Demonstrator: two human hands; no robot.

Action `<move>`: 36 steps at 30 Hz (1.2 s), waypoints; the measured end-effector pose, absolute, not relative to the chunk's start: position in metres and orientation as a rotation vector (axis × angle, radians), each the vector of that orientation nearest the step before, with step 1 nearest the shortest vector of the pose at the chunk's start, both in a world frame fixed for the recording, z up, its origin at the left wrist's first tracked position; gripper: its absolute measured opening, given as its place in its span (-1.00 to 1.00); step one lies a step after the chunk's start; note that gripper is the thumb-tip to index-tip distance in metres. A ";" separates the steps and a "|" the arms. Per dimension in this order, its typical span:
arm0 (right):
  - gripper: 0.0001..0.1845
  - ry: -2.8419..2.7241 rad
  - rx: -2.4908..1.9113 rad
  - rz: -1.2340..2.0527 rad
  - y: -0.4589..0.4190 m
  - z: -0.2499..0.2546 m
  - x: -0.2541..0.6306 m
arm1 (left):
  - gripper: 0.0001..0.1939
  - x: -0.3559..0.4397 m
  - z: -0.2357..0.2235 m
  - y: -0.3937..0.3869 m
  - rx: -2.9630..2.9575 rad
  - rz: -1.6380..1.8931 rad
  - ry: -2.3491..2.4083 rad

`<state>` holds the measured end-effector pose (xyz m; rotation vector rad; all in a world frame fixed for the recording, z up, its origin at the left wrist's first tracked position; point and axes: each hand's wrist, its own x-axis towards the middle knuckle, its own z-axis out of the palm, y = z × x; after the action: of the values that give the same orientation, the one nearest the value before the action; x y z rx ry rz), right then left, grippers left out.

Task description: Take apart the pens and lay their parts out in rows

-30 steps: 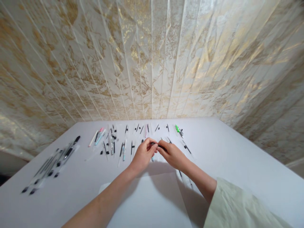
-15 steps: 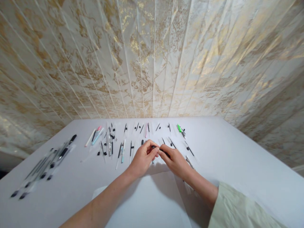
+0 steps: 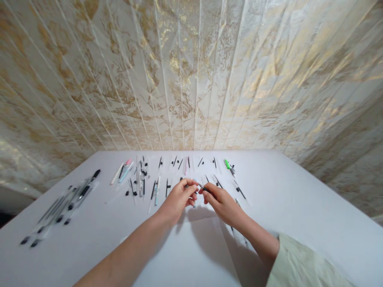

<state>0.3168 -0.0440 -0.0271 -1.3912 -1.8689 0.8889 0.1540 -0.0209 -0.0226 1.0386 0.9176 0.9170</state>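
My left hand (image 3: pixel 176 200) and my right hand (image 3: pixel 224 202) are raised close together over the middle of the white table. In my right hand, thumb and fingers close round a dark pen (image 3: pixel 204 188), its thin greyish end pointing at my left fingertips. My left thumb and forefinger are pinched on a small dark piece (image 3: pixel 186 185), mostly covered by the fingers; its kind cannot be made out. Just beyond the hands lie rows of taken-apart pens, such as a black refill (image 3: pixel 152 189) and a light blue pen (image 3: pixel 157 191).
Clear pen barrels with black ends (image 3: pixel 60 211) lie grouped at the left. A green-capped pen (image 3: pixel 228 164) is at the back right, and a pink-ended pen (image 3: pixel 128 162) at the back left. A white sheet (image 3: pixel 182 255) lies under my forearms. Behind the table (image 3: pixel 299 207) hangs a gold-patterned curtain (image 3: pixel 191 79).
My fingertips have drawn slightly apart, so the pen's thin greyish end now shows between them. My left fingers have loosened and spread a little. The view has shifted slightly.
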 end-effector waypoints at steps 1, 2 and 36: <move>-0.79 -1.868 -1.381 0.911 -0.045 -0.026 0.316 | -0.82 0.154 -0.021 -0.023 1.134 0.896 0.916; -0.78 -1.867 -1.369 0.931 -0.045 -0.025 0.316 | -0.79 0.155 -0.020 -0.024 1.215 0.878 0.921; -0.74 -1.686 -1.298 1.223 -0.044 -0.016 0.323 | -0.73 0.154 -0.015 -0.024 1.297 1.003 0.999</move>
<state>0.3233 -0.0437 -0.0160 -1.2975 -1.6858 1.2232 0.1540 -0.0236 -0.0150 1.2970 0.9988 1.0029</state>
